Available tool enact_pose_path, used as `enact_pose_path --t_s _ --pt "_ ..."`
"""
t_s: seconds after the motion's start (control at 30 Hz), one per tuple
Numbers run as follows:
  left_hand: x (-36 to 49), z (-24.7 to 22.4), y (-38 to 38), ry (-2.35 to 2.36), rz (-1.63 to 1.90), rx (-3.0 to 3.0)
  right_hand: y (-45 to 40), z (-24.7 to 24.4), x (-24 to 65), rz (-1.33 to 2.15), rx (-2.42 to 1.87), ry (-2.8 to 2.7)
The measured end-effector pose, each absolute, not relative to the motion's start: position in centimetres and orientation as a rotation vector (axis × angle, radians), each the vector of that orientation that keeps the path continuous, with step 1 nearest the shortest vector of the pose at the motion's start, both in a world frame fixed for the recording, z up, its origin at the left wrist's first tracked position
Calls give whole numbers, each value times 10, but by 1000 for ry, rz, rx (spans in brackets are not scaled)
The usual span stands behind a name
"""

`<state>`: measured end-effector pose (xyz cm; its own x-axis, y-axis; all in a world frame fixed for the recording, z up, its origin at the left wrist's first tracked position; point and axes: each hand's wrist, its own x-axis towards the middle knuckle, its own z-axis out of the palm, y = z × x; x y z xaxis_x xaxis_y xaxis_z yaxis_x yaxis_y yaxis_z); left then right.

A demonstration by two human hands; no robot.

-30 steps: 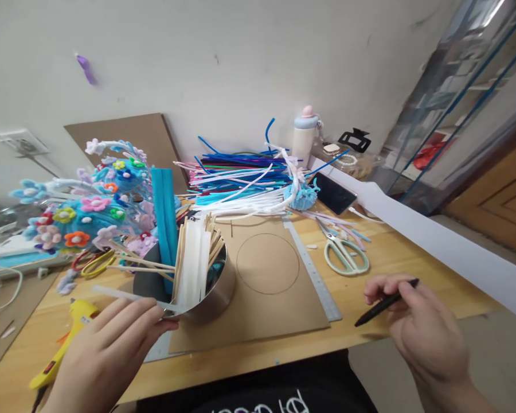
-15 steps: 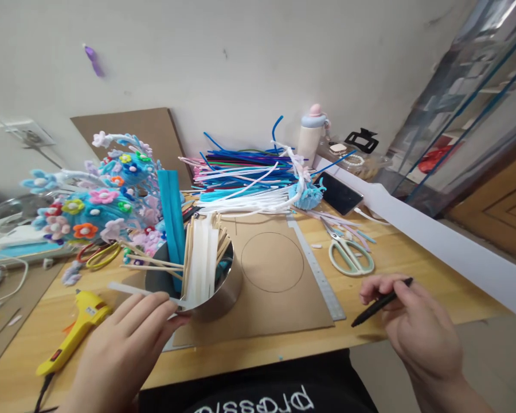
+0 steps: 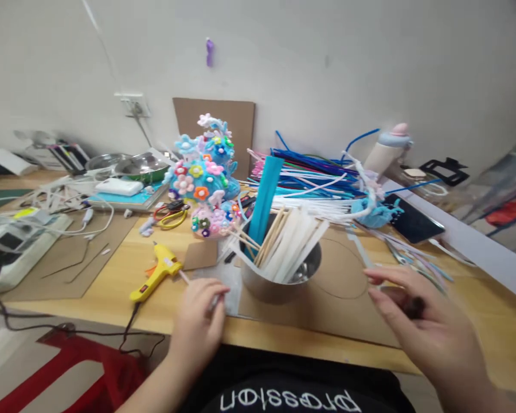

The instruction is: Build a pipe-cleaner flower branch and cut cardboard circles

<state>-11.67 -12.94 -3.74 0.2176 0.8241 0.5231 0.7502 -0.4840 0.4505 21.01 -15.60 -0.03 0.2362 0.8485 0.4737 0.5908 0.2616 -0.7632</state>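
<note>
My left hand (image 3: 202,312) is closed in front of the metal pot, its fingers curled round a thin pale stick (image 3: 183,276) whose end pokes out past the knuckles; the rest is hidden. The steel pot (image 3: 279,287) holds wooden sticks (image 3: 272,238), whitish translucent glue sticks (image 3: 292,246) and a flat blue strip (image 3: 264,201). Blurred, my right hand (image 3: 421,315) keeps a black pen (image 3: 415,308) tucked in the palm, thumb and forefinger near each other. Under the pot lies a cardboard sheet (image 3: 348,321) with a drawn circle (image 3: 365,275).
A yellow glue gun (image 3: 155,278) lies left of the pot. Behind it stand flower-covered blue balls (image 3: 202,183). Pipe cleaners (image 3: 313,178) are heaped by the wall. Scissors (image 3: 413,261), a phone (image 3: 417,221) and a bottle (image 3: 387,152) are at the right; cables (image 3: 38,223) sprawl left.
The view has swung left. My left hand has let go of the pot's rim and now grips the pale stick. My right hand has come closer to the circle, the pen turned back into its palm.
</note>
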Motion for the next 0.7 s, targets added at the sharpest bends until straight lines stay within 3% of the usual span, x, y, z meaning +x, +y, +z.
enact_pose_path --t_s 0.2,0.5,0.7 --pt "-109 -54 -142 1212 783 2543 -138 17 156 -11 -1231 -2087" --pt "-115 -70 -137 1167 807 2578 -130 -5 134 126 -1358 -2288" --pt "-117 -66 -135 1213 711 2536 -123 14 140 220 -1291 -2149"
